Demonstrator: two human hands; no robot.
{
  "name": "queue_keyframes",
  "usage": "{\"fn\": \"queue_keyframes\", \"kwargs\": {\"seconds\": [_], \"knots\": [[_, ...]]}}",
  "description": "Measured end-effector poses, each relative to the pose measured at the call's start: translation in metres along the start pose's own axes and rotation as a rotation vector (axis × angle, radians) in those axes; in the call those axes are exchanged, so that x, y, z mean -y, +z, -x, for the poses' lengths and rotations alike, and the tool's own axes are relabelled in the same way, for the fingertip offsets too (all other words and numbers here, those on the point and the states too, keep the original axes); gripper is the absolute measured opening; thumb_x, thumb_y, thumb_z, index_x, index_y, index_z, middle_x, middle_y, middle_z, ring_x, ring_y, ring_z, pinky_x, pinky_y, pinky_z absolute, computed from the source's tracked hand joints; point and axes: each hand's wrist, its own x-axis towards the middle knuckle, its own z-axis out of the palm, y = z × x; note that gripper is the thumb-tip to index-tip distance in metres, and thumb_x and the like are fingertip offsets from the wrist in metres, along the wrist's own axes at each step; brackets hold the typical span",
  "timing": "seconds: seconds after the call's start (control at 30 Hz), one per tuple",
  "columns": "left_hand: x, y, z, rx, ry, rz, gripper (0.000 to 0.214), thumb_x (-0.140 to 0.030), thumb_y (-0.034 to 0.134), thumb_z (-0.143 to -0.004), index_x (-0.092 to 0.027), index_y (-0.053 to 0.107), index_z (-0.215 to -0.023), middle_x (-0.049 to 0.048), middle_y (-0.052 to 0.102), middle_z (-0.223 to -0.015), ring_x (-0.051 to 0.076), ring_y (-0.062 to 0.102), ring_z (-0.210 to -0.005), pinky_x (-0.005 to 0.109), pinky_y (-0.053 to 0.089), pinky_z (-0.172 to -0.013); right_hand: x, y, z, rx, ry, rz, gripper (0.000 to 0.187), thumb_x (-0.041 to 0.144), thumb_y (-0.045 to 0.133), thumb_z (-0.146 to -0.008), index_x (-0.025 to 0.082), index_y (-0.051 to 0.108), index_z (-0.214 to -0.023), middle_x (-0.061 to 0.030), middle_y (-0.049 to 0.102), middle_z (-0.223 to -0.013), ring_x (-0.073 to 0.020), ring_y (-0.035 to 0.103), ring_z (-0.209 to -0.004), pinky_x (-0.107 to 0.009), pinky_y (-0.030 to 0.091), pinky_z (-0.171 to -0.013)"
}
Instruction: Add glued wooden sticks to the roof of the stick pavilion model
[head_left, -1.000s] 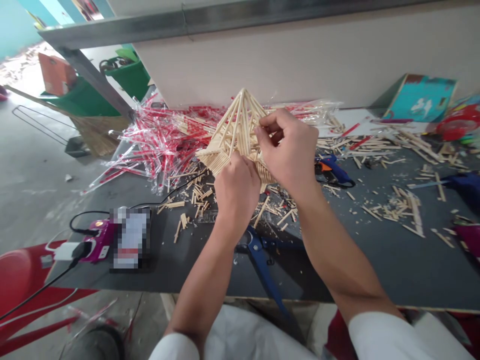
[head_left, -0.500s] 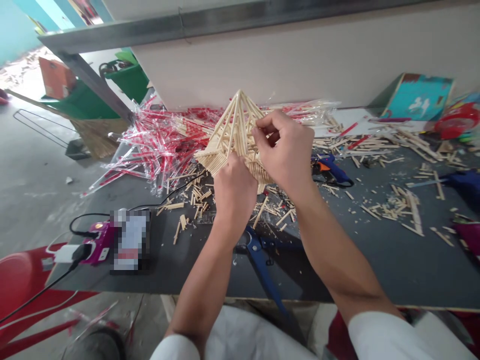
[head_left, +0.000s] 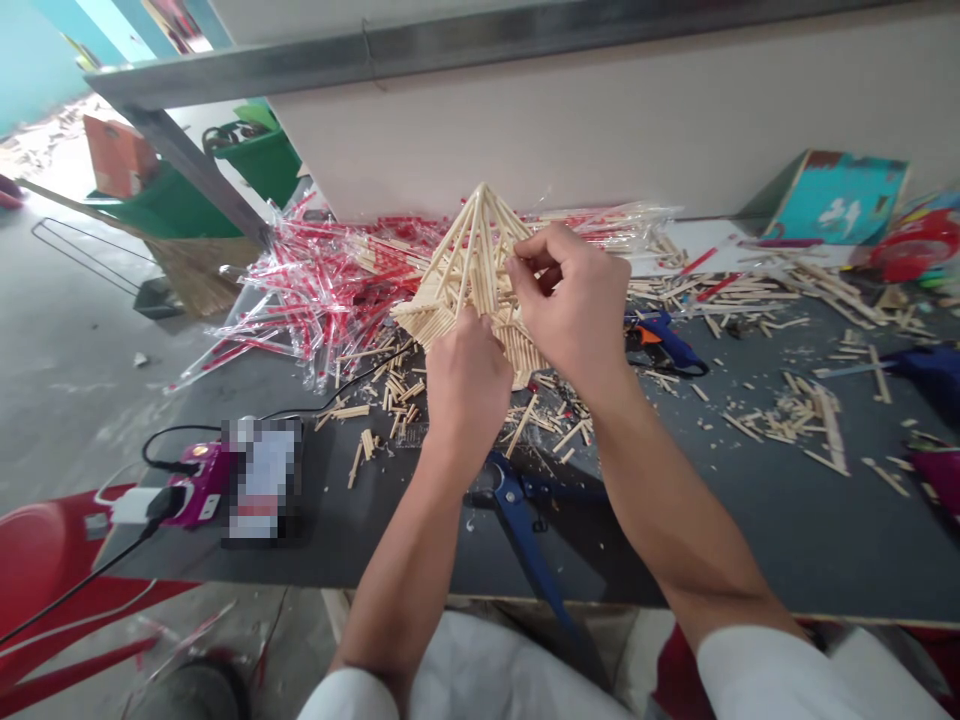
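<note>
Two hands, one piece of work: what lies along the desk (head_left: 757, 545), going left to right?

First comes a red plastic seat (head_left: 45, 545), then a white charger plug (head_left: 133, 506) in a magenta device (head_left: 196, 488), beside a box (head_left: 264, 478) too blurred to read. Behind them is a heap of red-and-white sticks in clear plastic wrap (head_left: 322, 310).

And in the middle?

A pyramid-shaped frame of thin wooden sticks (head_left: 471, 262), held up over the desk between both hands. Its long axis runs from the stacked base up to the tip, which points away from the person, toward the wall.

How do the hands stand on it?

The left grip (head_left: 466, 395) is closed around the lower edge, fingers curled over the stacked sticks. The right grip (head_left: 570, 300) is a narrow pinch, its fingertips (head_left: 517, 262) closed on the struts along the frame's right flank.

What makes that hold work well?

I'd judge it best to keep the left hand as a steady anchor at the base and let the right fingertips press lightly, so the thin struts don't bend.

Further right?

Blue-handled cutters (head_left: 517, 510) lie below the hands, then a blue glue gun (head_left: 664, 342), loose stick offcuts (head_left: 814, 425), a teal painted board (head_left: 836, 197) against the wall, and a second blue glue gun (head_left: 919, 368).
</note>
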Motion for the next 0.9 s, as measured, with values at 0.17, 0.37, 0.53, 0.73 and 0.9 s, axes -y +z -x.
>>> {"fn": "queue_keyframes", "kwargs": {"seconds": [0.17,0.37,0.53,0.73,0.9], "knots": [[-0.0008,0.0005,0.0004,0.003,-0.017,-0.029,0.027,-0.022,0.036,-0.104,-0.021,0.055,-0.085,0.0071,0.074,-0.078,0.018,0.065,-0.068,0.032,0.041,-0.067,0.0001,0.0006,-0.0003,-0.017,-0.017,-0.008,0.006,0.021,0.064,-0.094,0.022,0.067,-0.088,0.0018,0.069,-0.077,-0.0117,0.062,-0.064,-0.028,0.053,-0.069],[-0.0046,0.0014,-0.0023,-0.01,-0.038,-0.025,0.029,-0.023,0.033,-0.104,-0.022,0.051,-0.082,0.0091,0.074,-0.078,0.02,0.065,-0.069,0.035,0.038,-0.065,-0.0012,0.0017,-0.0001,-0.024,-0.037,-0.026,0.005,0.018,0.066,-0.093,0.02,0.066,-0.088,0.0024,0.068,-0.077,-0.0105,0.061,-0.063,-0.028,0.05,-0.067],[-0.0038,0.0001,-0.0042,0.005,-0.023,-0.067,0.025,-0.022,0.036,-0.102,-0.022,0.049,-0.08,0.0095,0.072,-0.076,0.02,0.061,-0.064,0.035,0.033,-0.061,-0.002,0.002,0.0,-0.005,-0.023,-0.036,0.006,0.018,0.064,-0.094,0.02,0.064,-0.089,0.0023,0.066,-0.078,-0.0111,0.061,-0.065,-0.029,0.05,-0.069],[-0.0014,0.0011,-0.005,0.006,-0.002,-0.047,0.023,-0.02,0.038,-0.101,-0.023,0.046,-0.08,0.0083,0.07,-0.074,0.019,0.061,-0.065,0.035,0.031,-0.06,-0.0017,0.0024,-0.0003,0.003,-0.013,-0.043,0.006,0.019,0.064,-0.095,0.02,0.063,-0.089,0.0023,0.066,-0.079,-0.0119,0.062,-0.067,-0.031,0.051,-0.071],[-0.0049,0.0002,-0.0055,-0.04,0.016,-0.09,0.027,-0.02,0.037,-0.102,-0.022,0.047,-0.077,0.0063,0.061,-0.064,0.017,0.052,-0.057,0.034,0.029,-0.057,-0.0028,0.0035,-0.0002,-0.016,-0.026,-0.031,0.008,0.015,0.065,-0.093,0.021,0.063,-0.088,0.0029,0.066,-0.077,-0.0116,0.061,-0.064,-0.03,0.05,-0.069]]}}
